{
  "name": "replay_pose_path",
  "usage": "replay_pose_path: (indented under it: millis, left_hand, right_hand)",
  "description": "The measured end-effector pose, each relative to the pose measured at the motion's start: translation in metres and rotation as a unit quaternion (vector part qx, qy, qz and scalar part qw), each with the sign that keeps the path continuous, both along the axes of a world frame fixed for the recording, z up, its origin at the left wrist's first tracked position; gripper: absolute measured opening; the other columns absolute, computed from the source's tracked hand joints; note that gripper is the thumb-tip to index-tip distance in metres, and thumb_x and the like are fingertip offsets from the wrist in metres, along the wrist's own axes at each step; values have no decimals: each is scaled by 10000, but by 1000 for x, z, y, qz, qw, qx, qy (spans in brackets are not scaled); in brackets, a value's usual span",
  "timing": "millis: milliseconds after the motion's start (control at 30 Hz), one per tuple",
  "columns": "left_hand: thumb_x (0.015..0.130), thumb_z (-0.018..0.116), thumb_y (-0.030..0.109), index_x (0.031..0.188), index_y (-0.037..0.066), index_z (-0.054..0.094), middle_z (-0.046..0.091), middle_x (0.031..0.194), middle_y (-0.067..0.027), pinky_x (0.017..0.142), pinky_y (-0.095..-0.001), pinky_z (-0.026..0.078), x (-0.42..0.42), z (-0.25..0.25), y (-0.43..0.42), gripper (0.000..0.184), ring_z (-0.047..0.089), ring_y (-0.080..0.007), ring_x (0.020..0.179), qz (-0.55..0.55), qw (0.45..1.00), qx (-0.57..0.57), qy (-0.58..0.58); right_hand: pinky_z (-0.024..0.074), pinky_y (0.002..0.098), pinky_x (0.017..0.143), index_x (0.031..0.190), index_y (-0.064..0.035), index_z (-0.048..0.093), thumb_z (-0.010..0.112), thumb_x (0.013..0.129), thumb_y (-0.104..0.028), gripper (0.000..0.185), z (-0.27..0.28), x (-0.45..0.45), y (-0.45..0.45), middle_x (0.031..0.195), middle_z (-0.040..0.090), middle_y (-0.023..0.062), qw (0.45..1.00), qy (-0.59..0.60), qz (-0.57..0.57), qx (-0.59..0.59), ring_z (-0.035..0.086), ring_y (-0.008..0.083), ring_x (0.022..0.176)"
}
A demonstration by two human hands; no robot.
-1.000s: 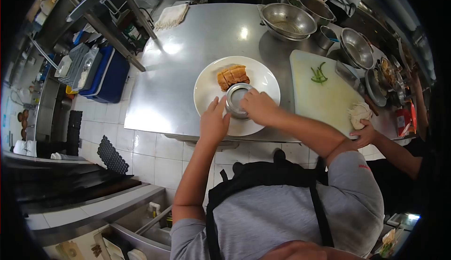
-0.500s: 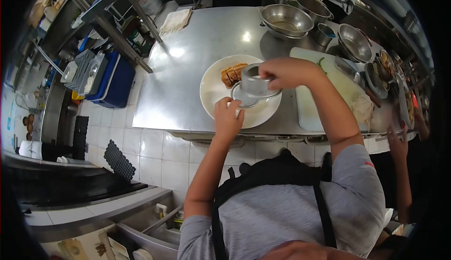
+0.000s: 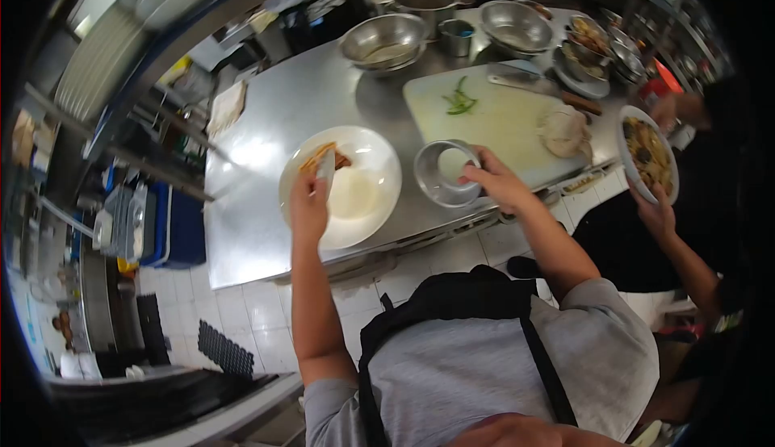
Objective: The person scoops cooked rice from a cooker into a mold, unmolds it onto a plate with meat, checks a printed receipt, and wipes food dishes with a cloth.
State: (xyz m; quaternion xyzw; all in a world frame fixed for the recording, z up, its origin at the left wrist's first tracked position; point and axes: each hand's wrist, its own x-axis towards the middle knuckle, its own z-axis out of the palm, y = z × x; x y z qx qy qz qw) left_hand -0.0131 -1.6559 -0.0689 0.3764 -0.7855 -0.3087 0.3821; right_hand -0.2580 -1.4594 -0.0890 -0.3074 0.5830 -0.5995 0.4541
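On the steel counter, a white plate (image 3: 386, 205) carries browned sliced food (image 3: 342, 160) and a pale round mound (image 3: 355, 191) that looks like rice. My left hand (image 3: 309, 209) is closed over the plate's left side, gripping a thin, flat greyish disc (image 3: 326, 169) seen nearly edge-on. It partly covers the browned food. To the right of the plate, my right hand (image 3: 499, 182) grips the rim of a round metal mould (image 3: 432, 179), its wide mouth facing me. The mould is tilted above the counter's front edge, near the cutting board.
A white cutting board (image 3: 484, 136) bears green strips (image 3: 462, 100), a cleaver (image 3: 525, 82) and a crumpled pale cloth (image 3: 563, 132). Metal bowls (image 3: 383, 42) stand behind. At right, another person holds a dish of food (image 3: 648, 155). A folded towel (image 3: 228, 108) lies far left.
The metal mould has been lifted off the plate and carried right, exposing the pale mound. My left hand has raised the flat disc from the plate. The view has swung right; another person's dish has appeared.
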Motion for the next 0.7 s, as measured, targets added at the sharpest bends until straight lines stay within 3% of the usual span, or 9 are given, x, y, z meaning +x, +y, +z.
replay_pose_path:
  millis: [67, 167, 233, 300, 400, 533, 600, 667, 700]
  left_hand:
    - [818, 465, 89, 777, 25, 476, 497, 699, -23, 608, -264, 411, -9, 10, 14, 77, 497, -117, 682, -54, 969, 213, 111]
    - [822, 469, 100, 801, 44, 488, 510, 718, -6, 610, -232, 414, -61, 23, 75, 63, 507, -110, 702, -137, 846, 435, 277]
    - [822, 471, 100, 847, 53, 501, 529, 780, -21, 622, -220, 423, -89, -11, 98, 61, 516, -117, 707, -215, 810, 483, 252]
    - [814, 486, 106, 932, 36, 507, 535, 865, -41, 653, -233, 427, -115, -41, 118, 139, 516, -126, 726, -250, 829, 483, 127]
    - [802, 513, 130, 1014, 17, 492, 523, 926, -70, 708, -259, 417, -149, -54, 156, 242, 506, -136, 780, -300, 919, 245, -81]
    - [795, 522, 153, 1053, -9, 478, 517, 952, -100, 777, -286, 388, -173, -58, 193, 308, 491, -175, 846, -361, 915, 178, -32]
    - [814, 512, 181, 1088, -6, 454, 518, 978, -107, 772, -289, 393, -180, -67, 198, 336, 499, -188, 872, -402, 871, 274, -68]
    - [842, 482, 276, 1139, -1, 416, 518, 1019, -113, 804, -295, 376, -186, -74, 211, 412, 502, -199, 926, -471, 758, 436, -114]
    - [846, 465, 316, 1164, 5, 394, 507, 1047, -117, 822, -302, 365, -188, -78, 218, 451, 494, -205, 954, -524, 717, 426, -172]
  right_hand:
    - [454, 328, 676, 1198, -94, 329, 559, 787, -267, 501, -2, 3, 7, 994, 469, 44, 993, -103, -43, 43, 511, 141, 857]
    - [470, 364, 646, 1172, -120, 362, 514, 819, -288, 420, -22, 3, 25, 994, 467, 27, 975, -205, -69, 41, 535, 164, 865]
    - [481, 360, 624, 1118, -110, 394, 471, 838, -318, 356, -15, 7, 52, 986, 471, 35, 968, -232, -78, 50, 547, 165, 826]
    - [483, 387, 647, 1101, -97, 403, 451, 835, -354, 373, -29, 1, 84, 1013, 478, 57, 966, -241, -72, 57, 533, 173, 830]
    - [485, 398, 650, 1115, -104, 400, 377, 858, -388, 383, -38, -7, 136, 996, 509, 71, 961, -237, -116, 82, 560, 189, 789]
    - [504, 395, 624, 1159, -90, 390, 351, 871, -384, 413, -52, -10, 205, 997, 538, 101, 949, -239, -195, 73, 589, 203, 782]
    - [505, 404, 672, 1188, -75, 362, 378, 868, -384, 446, -40, -4, 238, 1032, 520, 112, 946, -245, -203, 65, 590, 221, 791]
    - [510, 401, 683, 1215, -58, 334, 409, 854, -412, 511, -44, 11, 278, 1072, 496, 130, 937, -238, -253, 33, 593, 224, 798]
    - [515, 382, 637, 1191, -49, 363, 412, 848, -423, 510, -50, 21, 294, 1036, 516, 126, 929, -226, -288, 47, 595, 218, 769]
